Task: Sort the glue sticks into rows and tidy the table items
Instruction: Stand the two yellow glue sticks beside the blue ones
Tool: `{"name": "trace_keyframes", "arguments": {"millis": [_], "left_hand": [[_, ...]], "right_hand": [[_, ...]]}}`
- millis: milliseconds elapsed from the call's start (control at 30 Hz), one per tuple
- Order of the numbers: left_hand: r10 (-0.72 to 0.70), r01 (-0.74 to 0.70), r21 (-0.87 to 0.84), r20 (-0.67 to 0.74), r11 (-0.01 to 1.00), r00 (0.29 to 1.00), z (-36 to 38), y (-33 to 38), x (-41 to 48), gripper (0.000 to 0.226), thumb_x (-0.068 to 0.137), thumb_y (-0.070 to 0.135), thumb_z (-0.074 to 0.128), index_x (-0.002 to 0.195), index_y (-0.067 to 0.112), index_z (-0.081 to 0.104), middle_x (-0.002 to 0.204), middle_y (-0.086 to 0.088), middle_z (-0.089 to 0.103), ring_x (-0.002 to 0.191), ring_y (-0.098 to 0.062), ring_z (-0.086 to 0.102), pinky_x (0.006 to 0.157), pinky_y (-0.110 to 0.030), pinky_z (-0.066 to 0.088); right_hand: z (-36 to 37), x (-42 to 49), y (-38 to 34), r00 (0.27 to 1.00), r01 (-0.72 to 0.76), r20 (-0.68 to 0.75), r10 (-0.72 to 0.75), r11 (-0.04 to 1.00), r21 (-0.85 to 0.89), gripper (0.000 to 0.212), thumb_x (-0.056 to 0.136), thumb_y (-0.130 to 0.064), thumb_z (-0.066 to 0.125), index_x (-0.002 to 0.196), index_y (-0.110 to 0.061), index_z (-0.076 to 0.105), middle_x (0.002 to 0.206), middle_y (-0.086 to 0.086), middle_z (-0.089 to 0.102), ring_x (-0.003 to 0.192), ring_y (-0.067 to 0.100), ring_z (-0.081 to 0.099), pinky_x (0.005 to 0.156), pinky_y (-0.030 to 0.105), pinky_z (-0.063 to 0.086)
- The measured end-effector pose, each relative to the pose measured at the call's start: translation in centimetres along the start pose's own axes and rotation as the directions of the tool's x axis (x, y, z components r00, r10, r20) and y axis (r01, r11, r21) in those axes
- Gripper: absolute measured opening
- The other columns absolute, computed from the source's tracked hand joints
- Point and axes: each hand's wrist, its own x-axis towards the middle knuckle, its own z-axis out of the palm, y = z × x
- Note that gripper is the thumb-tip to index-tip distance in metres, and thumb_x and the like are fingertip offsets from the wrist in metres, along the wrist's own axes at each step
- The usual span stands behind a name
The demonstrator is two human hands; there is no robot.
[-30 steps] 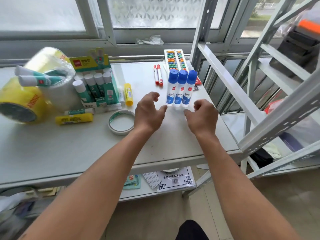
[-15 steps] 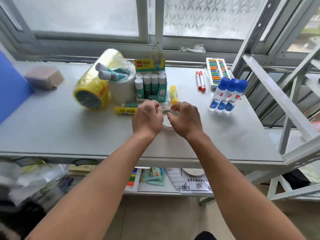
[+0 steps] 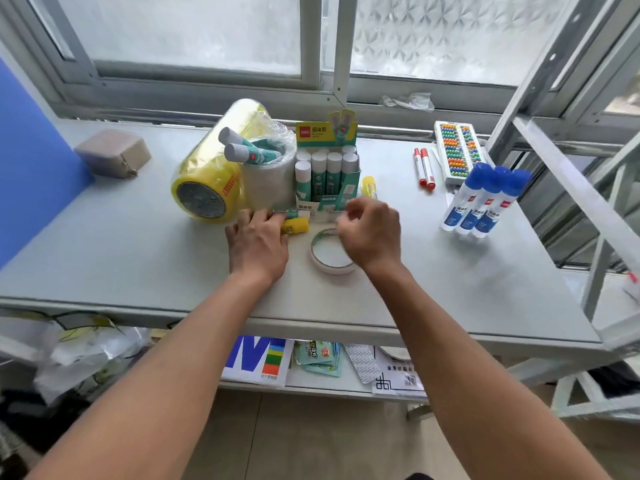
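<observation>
Beside the glue box, my left hand lies flat on a yellow stick, fingers spread. My right hand curls loosely over the tape ring, its grip hidden. A careless nudge could topple the box.

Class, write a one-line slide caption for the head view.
Left hand on a yellow glue stick, right hand above a tape ring.

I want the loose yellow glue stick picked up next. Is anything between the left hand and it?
Nothing visible. The left hand already lies over one end of the yellow glue stick; the tape ring sits off to the side, nearer the right hand.
</observation>
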Motion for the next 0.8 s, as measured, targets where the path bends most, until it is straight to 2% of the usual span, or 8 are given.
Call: {"name": "trace_keyframes", "arguments": {"millis": [100, 233, 367, 500, 600, 700, 767, 800], "left_hand": [[-0.012, 0.011, -0.054, -0.009, 0.998, 1.0, 0.2, 0.3, 0.1, 0.035, 0.092, 0.03, 0.058, 0.127, 0.023, 0.059, 0.124, -0.006, 0.058, 0.117, -0.032, 0.043, 0.089, -0.042, 0.032], [0.016, -0.019, -0.116, -0.021, 0.993, 1.0, 0.6, 0.7, 0.0, 0.033, 0.093, 0.03, 0.058, 0.125, 0.023, 0.06, 0.121, -0.006, 0.059, 0.114, -0.032, 0.046, 0.087, -0.041, 0.032], [0.07, -0.075, -0.141, -0.038, 0.987, 0.997, 0.6, 0.5, 0.1, 0.031, 0.091, 0.027, 0.061, 0.122, 0.022, 0.061, 0.119, -0.003, 0.063, 0.113, -0.03, 0.049, 0.085, -0.039, 0.031], [0.076, -0.106, -0.192, -0.156, 0.976, 0.985, 0.8, 0.2, -0.2, 0.029, 0.089, 0.023, 0.063, 0.118, 0.019, 0.062, 0.114, -0.004, 0.066, 0.106, -0.031, 0.052, 0.083, -0.04, 0.035], [0.073, -0.149, -0.293, -0.253, 0.944, 0.965, 0.5, 1.5, 0.1, 0.03, 0.089, 0.021, 0.066, 0.118, 0.013, 0.062, 0.112, -0.008, 0.066, 0.102, -0.032, 0.055, 0.084, -0.041, 0.042], [0.058, -0.203, -0.471, -0.304, 0.859, 0.951, -0.2, 4.3, 0.8, 0.026, 0.091, 0.019, 0.064, 0.115, 0.009, 0.062, 0.107, -0.01, 0.065, 0.097, -0.028, 0.057, 0.083, -0.035, 0.045], [0.024, -0.193, -0.59, -0.283, 0.784, 0.959, -0.6, 6.7, 1.1, 0.025, 0.092, 0.022, 0.064, 0.113, 0.009, 0.063, 0.104, -0.008, 0.067, 0.093, -0.025, 0.06, 0.082, -0.034, 0.05], [0.014, -0.178, -0.652, -0.25, 0.737, 0.968, -0.8, 8.2, 1.2, 0.025, 0.092, 0.024, 0.064, 0.113, 0.01, 0.063, 0.103, -0.006, 0.068, 0.091, -0.022, 0.061, 0.081, -0.034, 0.051]], "right_hand": [[-0.2, 1.8, 2.0, 0.988, -0.141, -0.075, 0.134, 0.986, -0.091, 0.035, 0.083, -0.021, 0.064, 0.114, -0.005, 0.064, 0.108, 0.016, 0.068, 0.099, 0.032, 0.063, 0.086, 0.035, 0.05], [0.4, 2.9, 3.7, 0.977, -0.21, -0.07, 0.202, 0.968, -0.138, 0.045, 0.085, -0.028, 0.071, 0.121, -0.007, 0.057, 0.117, 0.017, 0.06, 0.107, 0.035, 0.057, 0.093, 0.04, 0.047], [0.7, 4.1, 4.2, 0.966, -0.257, -0.016, 0.258, 0.955, -0.15, 0.038, 0.086, -0.03, 0.071, 0.114, -0.007, 0.058, 0.113, 0.017, 0.064, 0.106, 0.035, 0.06, 0.089, 0.037, 0.047], [-0.1, 4.7, 4.0, 0.951, -0.306, 0.001, 0.309, 0.942, -0.137, 0.033, 0.085, -0.021, 0.068, 0.109, -0.002, 0.057, 0.11, 0.02, 0.067, 0.102, 0.038, 0.063, 0.081, 0.035, 0.049], [-1.0, 4.4, 3.8, 0.928, -0.368, -0.008, 0.371, 0.916, -0.163, 0.029, 0.084, -0.014, 0.065, 0.107, 0.001, 0.056, 0.111, 0.022, 0.064, 0.103, 0.039, 0.061, 0.079, 0.033, 0.047], [-2.0, 3.6, 4.4, 0.908, -0.418, -0.041, 0.416, 0.905, -0.081, 0.025, 0.089, -0.01, 0.058, 0.111, 0.002, 0.06, 0.109, 0.019, 0.065, 0.099, 0.032, 0.063, 0.077, 0.029, 0.046], [-2.6, 2.9, 4.6, 0.876, -0.473, -0.037, 0.48, 0.873, 0.118, 0.024, 0.095, -0.009, 0.054, 0.117, -0.002, 0.062, 0.106, 0.013, 0.065, 0.093, 0.024, 0.065, 0.077, 0.026, 0.049], [-3.2, 2.6, 4.9, 0.841, -0.515, -0.007, 0.541, 0.804, 0.297, 0.027, 0.097, -0.009, 0.053, 0.122, -0.004, 0.06, 0.109, 0.01, 0.064, 0.094, 0.022, 0.067, 0.081, 0.026, 0.052]]}}
